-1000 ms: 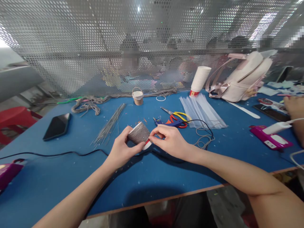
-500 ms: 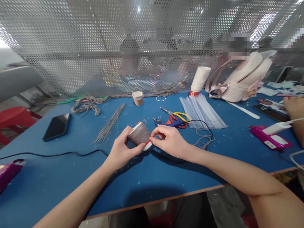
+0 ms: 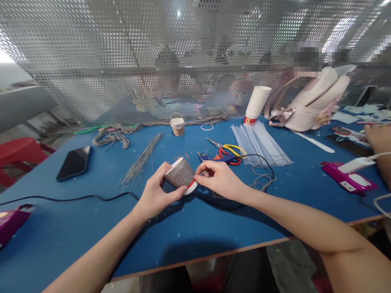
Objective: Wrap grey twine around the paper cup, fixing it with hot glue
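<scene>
In the head view my left hand (image 3: 160, 188) is closed around a paper cup (image 3: 180, 172), thumb below and fingers behind. The cup is tilted over the table, its white opening toward the upper left. Grey cord is wound round most of its side; a red band and white edge show at the lower right. There the thumb and forefinger of my right hand (image 3: 218, 179) pinch together at the edge of the winding, on the grey cord, mostly hidden by the fingers. Loose grey cord (image 3: 259, 179) lies past my right wrist.
Behind my hands lie a blue glue gun (image 3: 224, 158), yellow-handled pliers (image 3: 233, 150), cut grey stems (image 3: 142, 158) and clear strips (image 3: 262, 142). A small handled cup (image 3: 177, 126), stacked cups (image 3: 258, 101) and a backpack (image 3: 314, 101) stand further back. A phone (image 3: 74, 162) lies left. Another person's arm (image 3: 380, 142) is at right.
The cup has turned slightly in my left hand, so more of the red band shows. My right fingertips have shifted a little right and up along its edge.
</scene>
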### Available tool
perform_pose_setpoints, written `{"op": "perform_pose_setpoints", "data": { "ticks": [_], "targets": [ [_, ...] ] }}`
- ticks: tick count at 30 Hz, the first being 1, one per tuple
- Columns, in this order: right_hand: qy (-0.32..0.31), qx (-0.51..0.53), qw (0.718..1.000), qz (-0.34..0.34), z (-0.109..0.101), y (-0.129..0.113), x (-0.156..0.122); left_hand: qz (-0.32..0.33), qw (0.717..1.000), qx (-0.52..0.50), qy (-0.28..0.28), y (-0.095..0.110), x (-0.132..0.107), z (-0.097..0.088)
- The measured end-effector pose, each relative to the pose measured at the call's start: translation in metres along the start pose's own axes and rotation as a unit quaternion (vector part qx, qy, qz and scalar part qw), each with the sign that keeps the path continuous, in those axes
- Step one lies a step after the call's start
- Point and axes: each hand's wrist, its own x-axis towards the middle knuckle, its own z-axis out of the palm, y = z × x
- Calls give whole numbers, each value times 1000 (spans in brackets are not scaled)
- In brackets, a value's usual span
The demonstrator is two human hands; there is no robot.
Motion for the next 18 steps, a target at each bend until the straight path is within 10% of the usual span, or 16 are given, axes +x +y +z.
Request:
{"op": "perform_pose_setpoints", "data": {
  "ticks": [18],
  "targets": [
    [-27,91,995,37,-4,7,-2,-59,992,-108,16,3,1,-5]
  ]
}}
